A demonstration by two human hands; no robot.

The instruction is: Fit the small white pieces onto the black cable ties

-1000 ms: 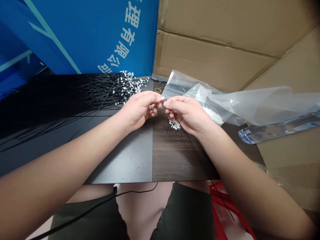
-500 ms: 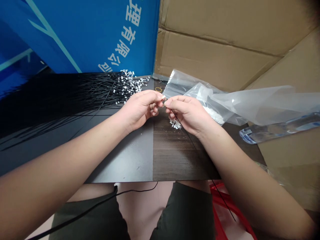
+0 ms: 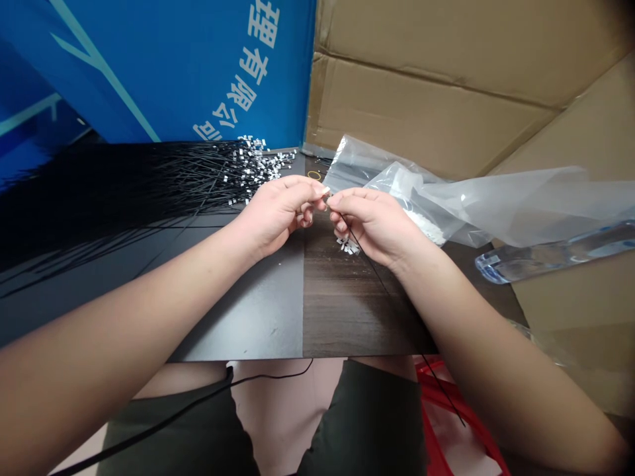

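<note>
Bench (image 3: 248,324): smooth dark grey left, dark wood grain right, straight seam. Blue panel (image 3: 188,66) far left, slanted pale lettering "理有限公司" (image 3: 254,69); creased brown cardboard (image 3: 426,112) far right. Right hand (image 3: 377,228) pinches thin black wire (image 3: 370,260) above the seam area, tail past near edge. Left hand (image 3: 280,211) pinched closed beside it, contents too small to tell. Far left, white-tipped wire bundle (image 3: 183,175); right, clear crinkled plastic bag (image 3: 357,160), small white pieces (image 3: 349,247) nearer.

I'm seeing a blue lettered panel (image 3: 173,66) and brown cardboard (image 3: 436,49) standing behind a dark counter (image 3: 347,330); light's glinting.
</note>
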